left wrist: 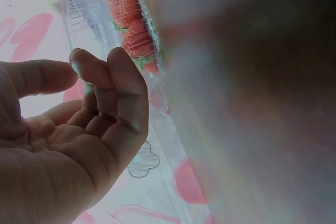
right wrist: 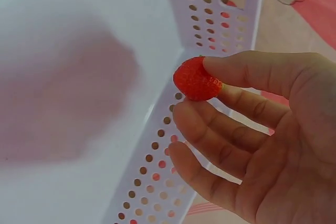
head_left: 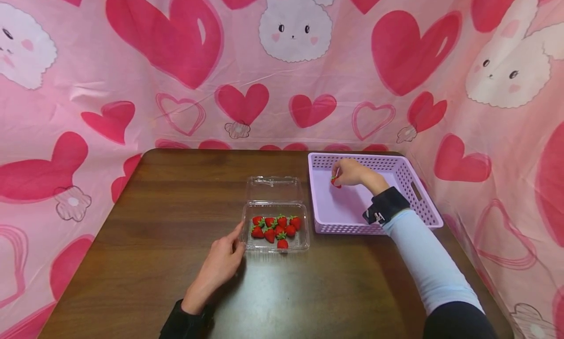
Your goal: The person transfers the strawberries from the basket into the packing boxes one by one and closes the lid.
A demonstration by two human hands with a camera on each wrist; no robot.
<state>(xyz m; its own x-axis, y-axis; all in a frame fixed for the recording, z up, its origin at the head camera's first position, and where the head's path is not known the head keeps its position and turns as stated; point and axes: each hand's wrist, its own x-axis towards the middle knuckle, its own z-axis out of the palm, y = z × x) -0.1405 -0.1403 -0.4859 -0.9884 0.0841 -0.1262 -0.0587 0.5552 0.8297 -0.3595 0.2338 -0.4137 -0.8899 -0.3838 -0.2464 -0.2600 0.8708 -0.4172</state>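
Inside the lavender basket, toward its left side, my right hand pinches a red strawberry between thumb and fingers, above the basket floor. The other fingers are bent beneath it in the right wrist view. Left of the basket stands a clear plastic clamshell box, its lid folded back, away from me. Several strawberries with green leaves lie in it. My left hand rests against the box's left side, index finger along the wall and thumb by the near corner.
Both containers stand on a dark brown wooden table. A pink cloth printed with hearts and rabbits hangs behind and on both sides. The basket has perforated walls and a handle slot on the right.
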